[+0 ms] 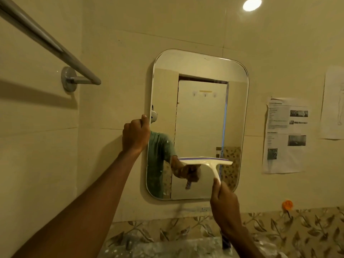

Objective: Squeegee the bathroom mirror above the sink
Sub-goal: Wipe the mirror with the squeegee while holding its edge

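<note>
A: Item one, far left?
B: Towel rail (46,40), grey metal, running diagonally down to a round wall bracket; fixed to cream wall tiles (42,155).

A: Next along?
B: Left hand (135,134), arm stretched up from the lower left; fingers curled shut around the left edge of the mirror (199,116), thumb tip at the rim; it gripped the mirror and nothing else.

A: The mirror itself?
B: Upright rectangle with rounded corners, mounted on the tiled wall; it reflected a pale door, a person in a green shirt at its left side, and the raised arm holding the tool.

A: And the tool?
B: Squeegee (206,162), white, with a purple strip along the blade; blade level, lying across the lower right part of the glass, well above the bottom edge; handle angled down and to the right.

A: Held by?
B: Right hand (224,203), closed around the lower end of the handle, thumb lying up along it; hand just below the mirror's lower right corner.

A: Below that?
B: Band of leaf-patterned tiles (279,231) along the wall; a mottled counter (167,250) at the bottom edge, blurred.

A: Right side?
B: Small orange object (287,204) on the wall, kind unclear; above it a printed sheet (285,135) with text and small pictures; a second paper (333,103) at the frame edge, faint line drawing on it.
</note>
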The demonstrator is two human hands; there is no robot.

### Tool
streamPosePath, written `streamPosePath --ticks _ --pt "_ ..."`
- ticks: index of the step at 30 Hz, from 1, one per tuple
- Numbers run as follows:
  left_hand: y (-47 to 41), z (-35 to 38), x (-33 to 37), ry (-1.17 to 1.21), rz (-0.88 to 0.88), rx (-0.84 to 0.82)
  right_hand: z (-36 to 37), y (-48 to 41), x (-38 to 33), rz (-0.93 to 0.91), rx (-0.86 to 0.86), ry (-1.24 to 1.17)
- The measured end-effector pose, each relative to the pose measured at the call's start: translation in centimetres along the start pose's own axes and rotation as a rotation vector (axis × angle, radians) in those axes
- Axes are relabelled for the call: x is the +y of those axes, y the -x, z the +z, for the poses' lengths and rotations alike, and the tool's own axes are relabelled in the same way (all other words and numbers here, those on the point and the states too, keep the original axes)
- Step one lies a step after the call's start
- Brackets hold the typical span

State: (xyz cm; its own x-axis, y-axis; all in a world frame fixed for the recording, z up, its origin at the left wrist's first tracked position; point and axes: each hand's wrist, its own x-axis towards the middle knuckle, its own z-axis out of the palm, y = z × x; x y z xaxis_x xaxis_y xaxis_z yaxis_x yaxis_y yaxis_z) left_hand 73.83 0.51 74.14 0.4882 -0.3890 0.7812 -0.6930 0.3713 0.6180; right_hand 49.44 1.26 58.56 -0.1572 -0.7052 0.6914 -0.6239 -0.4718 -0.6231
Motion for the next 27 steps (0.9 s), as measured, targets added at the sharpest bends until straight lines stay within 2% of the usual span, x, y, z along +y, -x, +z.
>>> streamPosePath --ticks 3,7,11,14,21,23,27 --pt "0.3 -0.3 0.4 -0.035 0.018 -0.010 -1.6 -2.3 -1.9 -0.072 0.035 -0.067" --pt "0.3 -0.3 0.3 -0.054 0.017 -0.002 -4.3 -10.8 -8.3 -0.229 0.148 -0.153" --pt "0.4 -0.4 0.4 -0.065 0.005 -0.010 -5.4 -15.5 -12.4 -0.255 0.166 -0.149" --pt "0.5 -0.4 0.3 -0.060 0.031 -0.004 -3.5 -12.9 -10.3 -0.185 0.120 -0.132" --pt "0.5 -0.2 -0.2 -0.051 0.048 -0.012 2.0 0.9 -1.6 0.014 0.035 -0.033" --pt "0.6 0.0 -0.5 -0.060 0.053 -0.014 1.3 1.0 -1.5 0.016 0.026 -0.007" --pt "1.3 0.0 -0.7 -0.068 0.042 -0.016 -0.8 -4.7 -4.3 -0.120 0.112 -0.097"
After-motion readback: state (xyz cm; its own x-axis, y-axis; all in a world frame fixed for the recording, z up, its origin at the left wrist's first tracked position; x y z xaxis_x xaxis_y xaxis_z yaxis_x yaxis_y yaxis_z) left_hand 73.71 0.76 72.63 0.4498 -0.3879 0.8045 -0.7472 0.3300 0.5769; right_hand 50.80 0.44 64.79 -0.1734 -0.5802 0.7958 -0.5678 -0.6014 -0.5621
